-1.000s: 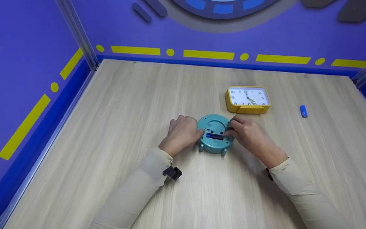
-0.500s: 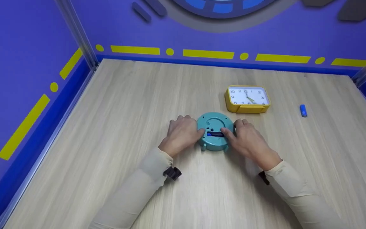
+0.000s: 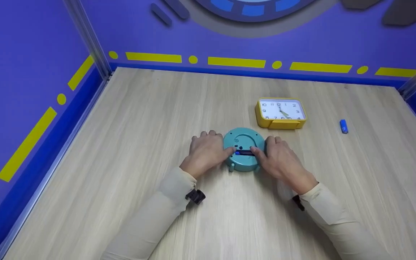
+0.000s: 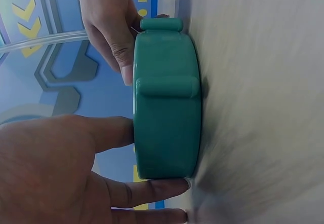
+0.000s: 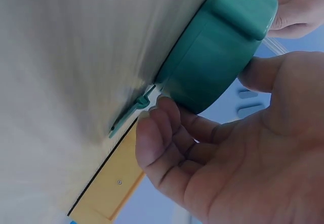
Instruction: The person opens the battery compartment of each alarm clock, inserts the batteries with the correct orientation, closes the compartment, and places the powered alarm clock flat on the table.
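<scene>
A round teal clock (image 3: 241,164) lies face down on the table, its back and short feet showing. Its battery compartment is uncovered, and a dark battery with a blue end (image 3: 237,153) sits inside. My left hand (image 3: 207,150) grips the clock's left side, thumb on the back beside the compartment and fingers along the rim. From the right, my right hand (image 3: 280,159) holds the rim, its thumb over the compartment's right end. Close to the right fingertips in the right wrist view is a small flat teal piece (image 5: 132,110); whether they touch it I cannot tell.
A yellow rectangular alarm clock (image 3: 281,124) lies dial up just behind the teal clock. Farther right is a small blue battery-like cylinder (image 3: 343,126). Purple panels (image 3: 229,43) wall the wooden table (image 3: 157,108) at the back and sides.
My right hand has come down onto the clock's right side, its thumb moving onto the compartment's right end. The clock has shifted slightly away from me. My left hand has barely moved.
</scene>
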### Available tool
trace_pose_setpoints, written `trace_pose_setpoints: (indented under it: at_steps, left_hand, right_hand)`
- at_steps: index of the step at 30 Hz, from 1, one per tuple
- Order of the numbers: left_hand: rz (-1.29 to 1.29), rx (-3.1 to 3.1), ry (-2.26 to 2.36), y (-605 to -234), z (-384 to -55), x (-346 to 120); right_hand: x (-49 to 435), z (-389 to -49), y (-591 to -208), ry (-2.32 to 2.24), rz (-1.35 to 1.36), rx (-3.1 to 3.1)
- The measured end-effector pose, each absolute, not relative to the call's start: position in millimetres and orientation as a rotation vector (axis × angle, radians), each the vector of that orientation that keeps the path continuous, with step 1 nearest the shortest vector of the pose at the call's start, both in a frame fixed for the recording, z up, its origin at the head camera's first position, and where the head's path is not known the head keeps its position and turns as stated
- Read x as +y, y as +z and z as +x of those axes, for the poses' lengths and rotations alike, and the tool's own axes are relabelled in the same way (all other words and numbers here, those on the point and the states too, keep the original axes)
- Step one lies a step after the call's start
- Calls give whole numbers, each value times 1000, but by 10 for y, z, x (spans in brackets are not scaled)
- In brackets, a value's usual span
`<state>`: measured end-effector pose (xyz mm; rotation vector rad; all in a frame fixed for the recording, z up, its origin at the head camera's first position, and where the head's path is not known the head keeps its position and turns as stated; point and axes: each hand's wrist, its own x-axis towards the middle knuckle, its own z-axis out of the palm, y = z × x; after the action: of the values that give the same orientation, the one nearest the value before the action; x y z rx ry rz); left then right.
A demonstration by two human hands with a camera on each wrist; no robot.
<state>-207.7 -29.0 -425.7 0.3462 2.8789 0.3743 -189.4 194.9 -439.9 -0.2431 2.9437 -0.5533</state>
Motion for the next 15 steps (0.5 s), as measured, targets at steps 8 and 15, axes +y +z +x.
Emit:
trace_pose_setpoints:
  at_steps: [8,15]
  left_hand:
    - [339,2873,365,-4262,-2091,-289]
    - [323,2897,363,-4271,-2095,-283]
  right_hand:
    - [1920,-1888,-4375,-575,-196,2894]
    - [1882,-1901,-4330,-561,-136,2842]
